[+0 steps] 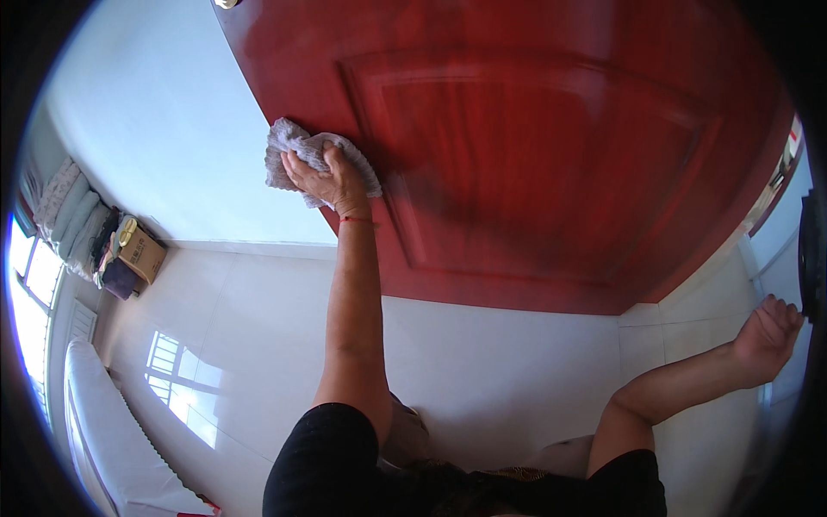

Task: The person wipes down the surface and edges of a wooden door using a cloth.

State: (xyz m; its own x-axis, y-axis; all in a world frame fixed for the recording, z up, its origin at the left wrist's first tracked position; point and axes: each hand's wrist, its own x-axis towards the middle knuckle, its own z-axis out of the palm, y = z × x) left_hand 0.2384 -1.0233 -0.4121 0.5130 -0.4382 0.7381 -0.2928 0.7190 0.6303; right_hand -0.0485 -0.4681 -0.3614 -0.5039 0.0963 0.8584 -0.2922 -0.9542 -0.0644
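Observation:
My left hand (332, 179) presses a crumpled grey cloth (297, 138) against the red wooden door (517, 172), at its left edge beside a raised panel. The fingers are bent over the cloth, and part of it hangs past the door's edge. A thin red band circles that wrist. Far to the right, my right hand (767, 338) is closed in a fist. It is beside the lower end of a dark object (811, 258) at the picture's rim. Whether the fist grips this object or something else is hidden.
Pale tiles cover the floor (508, 370). At the left stand a cardboard box (142, 252) and piled bedding (77, 215) near a bright window (39, 276). A white-covered bed or couch (112, 439) fills the lower left. A light wall (189, 129) lies behind the door.

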